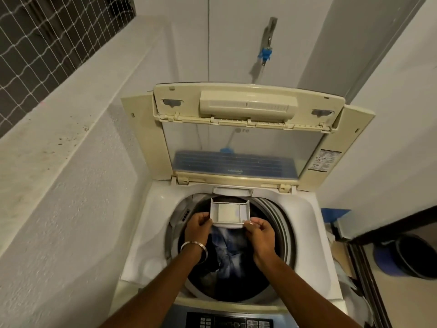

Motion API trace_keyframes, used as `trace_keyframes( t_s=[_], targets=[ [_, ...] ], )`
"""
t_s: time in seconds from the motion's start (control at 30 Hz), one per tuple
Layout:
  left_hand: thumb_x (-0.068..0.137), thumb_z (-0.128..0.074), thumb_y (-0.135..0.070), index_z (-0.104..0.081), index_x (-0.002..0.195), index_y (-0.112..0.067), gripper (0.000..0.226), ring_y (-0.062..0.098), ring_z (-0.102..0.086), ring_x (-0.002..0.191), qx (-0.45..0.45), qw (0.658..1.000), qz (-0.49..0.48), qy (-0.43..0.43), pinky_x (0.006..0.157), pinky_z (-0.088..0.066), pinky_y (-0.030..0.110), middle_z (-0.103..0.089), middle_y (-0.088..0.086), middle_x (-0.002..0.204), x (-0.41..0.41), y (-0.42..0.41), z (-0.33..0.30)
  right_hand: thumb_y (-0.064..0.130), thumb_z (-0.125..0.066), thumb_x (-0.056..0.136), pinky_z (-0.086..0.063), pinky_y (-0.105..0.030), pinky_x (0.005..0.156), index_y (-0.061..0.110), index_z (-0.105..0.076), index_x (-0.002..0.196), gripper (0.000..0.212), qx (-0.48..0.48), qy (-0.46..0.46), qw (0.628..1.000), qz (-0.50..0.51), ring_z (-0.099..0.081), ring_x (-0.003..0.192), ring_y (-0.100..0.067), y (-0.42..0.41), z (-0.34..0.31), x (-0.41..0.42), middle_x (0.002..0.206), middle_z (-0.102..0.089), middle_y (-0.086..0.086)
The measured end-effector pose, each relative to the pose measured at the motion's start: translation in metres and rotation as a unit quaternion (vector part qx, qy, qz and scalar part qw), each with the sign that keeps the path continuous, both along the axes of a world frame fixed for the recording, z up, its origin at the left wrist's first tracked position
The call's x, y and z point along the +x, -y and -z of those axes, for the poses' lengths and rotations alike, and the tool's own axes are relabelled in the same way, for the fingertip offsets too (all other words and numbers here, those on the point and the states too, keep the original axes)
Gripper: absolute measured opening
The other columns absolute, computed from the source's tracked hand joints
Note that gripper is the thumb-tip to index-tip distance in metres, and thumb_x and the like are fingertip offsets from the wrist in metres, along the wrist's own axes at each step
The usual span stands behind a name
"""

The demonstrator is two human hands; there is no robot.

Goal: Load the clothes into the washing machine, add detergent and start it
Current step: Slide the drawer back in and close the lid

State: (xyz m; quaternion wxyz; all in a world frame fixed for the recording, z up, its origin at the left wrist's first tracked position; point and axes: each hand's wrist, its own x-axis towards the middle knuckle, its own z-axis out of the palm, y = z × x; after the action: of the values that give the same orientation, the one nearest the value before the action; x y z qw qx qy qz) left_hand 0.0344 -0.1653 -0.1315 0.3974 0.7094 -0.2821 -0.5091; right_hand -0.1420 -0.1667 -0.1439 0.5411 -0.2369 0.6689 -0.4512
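Observation:
A top-loading washing machine (151, 233) stands with its lid (236, 143) folded up against the wall. Dark and blue clothes (227, 254) lie in the drum. I hold a small white detergent drawer (230, 213) level over the drum, just in front of its slot (233, 191) at the back rim. My left hand (197, 229) pinches the drawer's left front corner, a metal bangle on that wrist. My right hand (261, 235) pinches its right front corner. The drawer's compartments look empty. The control panel (229, 321) shows at the bottom edge.
A white ledge (59, 143) and wall run along the left. A tap with a blue hose fitting (266, 54) hangs on the wall behind the lid. At the right are cluttered bags (340, 261), a dark bucket (412, 256) and a door frame.

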Motion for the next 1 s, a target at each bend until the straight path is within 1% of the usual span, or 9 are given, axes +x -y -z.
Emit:
trace_keyframes(
  t_s=[0.07, 0.17, 0.27, 0.5, 0.63, 0.73, 0.87, 0.93, 1.0],
  targets=[
    [0.089, -0.062, -0.011, -0.064, 0.113, -0.014, 0.025, 0.024, -0.064, 0.104, -0.003, 1.0, 0.004, 0.004, 0.097, -0.052, 0.046, -0.068, 0.006, 0.109, -0.001, 0.004, 0.0, 0.011, -0.078, 0.077, -0.056, -0.044, 0.09, 0.005, -0.066, 0.101, 0.027, 0.007, 0.012, 1.0, -0.004, -0.067, 0.089, -0.028, 0.004, 0.003, -0.001, 0.092, -0.07, -0.013],
    [0.09, -0.061, -0.01, -0.063, 0.117, -0.01, 0.027, 0.025, -0.064, 0.106, -0.007, 1.0, 0.007, 0.004, 0.098, -0.051, 0.046, -0.067, 0.005, 0.107, -0.001, 0.012, -0.002, 0.023, -0.08, 0.068, -0.054, -0.049, 0.095, 0.01, -0.07, 0.104, 0.039, 0.006, 0.018, 1.0, -0.016, -0.07, 0.099, -0.032, 0.011, 0.009, -0.002, 0.1, -0.074, -0.014],
    [0.09, -0.06, -0.011, -0.063, 0.119, -0.01, 0.029, 0.026, -0.063, 0.107, -0.01, 1.0, 0.016, 0.012, 0.099, -0.051, 0.047, -0.067, 0.01, 0.113, 0.0, 0.018, 0.0, 0.028, -0.078, 0.065, -0.053, -0.049, 0.096, 0.011, -0.071, 0.11, 0.048, 0.004, 0.03, 0.999, -0.024, -0.07, 0.101, -0.029, 0.02, 0.018, -0.003, 0.103, -0.075, -0.011],
    [0.092, -0.06, -0.013, -0.059, 0.128, -0.007, 0.036, 0.026, -0.063, 0.107, -0.009, 1.0, 0.014, -0.002, 0.088, -0.054, 0.035, -0.065, 0.013, 0.121, 0.001, 0.033, -0.003, 0.006, -0.069, 0.084, -0.055, -0.045, 0.094, 0.007, -0.071, 0.107, 0.023, 0.001, 0.056, 0.998, -0.014, -0.071, 0.1, -0.031, 0.032, 0.0, 0.003, 0.102, -0.075, -0.013],
    [0.091, -0.06, -0.013, -0.061, 0.126, -0.006, 0.035, 0.025, -0.063, 0.103, -0.012, 1.0, 0.017, 0.001, 0.088, -0.054, 0.037, -0.066, 0.013, 0.119, -0.001, 0.039, -0.003, 0.017, -0.074, 0.076, -0.053, -0.049, 0.096, 0.008, -0.07, 0.113, 0.038, 0.004, 0.052, 0.999, -0.015, -0.07, 0.101, -0.029, 0.039, 0.006, 0.001, 0.105, -0.074, -0.012],
    [0.09, -0.061, -0.014, -0.063, 0.121, -0.009, 0.031, 0.021, -0.063, 0.093, -0.019, 1.0, 0.022, 0.011, 0.09, -0.055, 0.042, -0.068, 0.012, 0.116, 0.0, 0.04, 0.002, 0.012, -0.072, 0.08, -0.054, -0.048, 0.095, 0.006, -0.07, 0.112, 0.033, 0.001, 0.061, 0.998, -0.013, -0.07, 0.102, -0.032, 0.042, 0.004, 0.002, 0.106, -0.074, -0.014],
    [0.09, -0.061, -0.012, -0.064, 0.119, -0.009, 0.029, 0.023, -0.065, 0.093, -0.024, 0.999, 0.024, 0.013, 0.09, -0.056, 0.044, -0.069, 0.012, 0.111, 0.0, 0.04, 0.001, 0.0, -0.065, 0.086, -0.057, -0.043, 0.091, -0.001, -0.068, 0.113, 0.027, -0.008, 0.078, 0.997, -0.005, -0.07, 0.1, -0.033, 0.044, -0.004, 0.003, 0.105, -0.073, -0.018],
    [0.09, -0.061, -0.011, -0.064, 0.119, -0.007, 0.029, 0.027, -0.066, 0.096, -0.026, 0.999, 0.026, 0.011, 0.089, -0.056, 0.045, -0.069, 0.01, 0.109, -0.001, 0.039, 0.001, -0.003, -0.063, 0.088, -0.059, -0.037, 0.084, -0.001, -0.069, 0.11, 0.023, -0.012, 0.079, 0.997, -0.005, -0.071, 0.094, -0.03, 0.043, -0.007, 0.003, 0.102, -0.074, -0.017],
    [0.09, -0.06, -0.008, -0.063, 0.12, -0.005, 0.03, 0.026, -0.065, 0.098, -0.026, 0.999, 0.028, 0.004, 0.087, -0.057, 0.04, -0.068, 0.009, 0.109, -0.002, 0.036, 0.0, -0.003, -0.062, 0.088, -0.06, -0.03, 0.077, -0.001, -0.069, 0.108, 0.022, -0.017, 0.085, 0.996, -0.004, -0.071, 0.09, -0.027, 0.04, -0.009, 0.002, 0.1, -0.074, -0.017]
  ],
)
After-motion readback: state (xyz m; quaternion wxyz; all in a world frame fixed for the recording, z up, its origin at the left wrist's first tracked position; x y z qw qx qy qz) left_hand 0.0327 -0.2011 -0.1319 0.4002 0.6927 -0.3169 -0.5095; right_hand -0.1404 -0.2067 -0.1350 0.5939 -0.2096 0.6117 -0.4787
